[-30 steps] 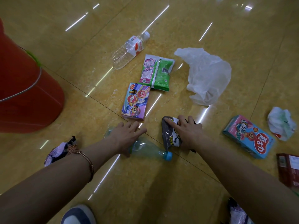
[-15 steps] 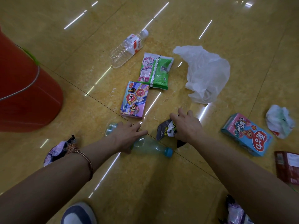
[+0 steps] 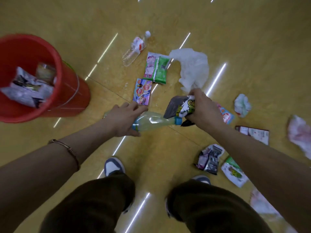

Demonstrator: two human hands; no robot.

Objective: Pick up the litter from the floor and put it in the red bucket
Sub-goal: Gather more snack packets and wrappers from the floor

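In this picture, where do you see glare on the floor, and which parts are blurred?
Head view: bright streaks of reflected light cross the glossy floor; the bucket at the left edge and the paper at the right edge are smeared by blur; the left hand with the bottle and the right hand with the wrapper are sharper.

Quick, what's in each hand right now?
Left hand: grips the blue-capped bottle.
Right hand: grips the black snack wrapper.

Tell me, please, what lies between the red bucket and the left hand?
Only bare floor separates the red bucket from the left hand, per the head view.
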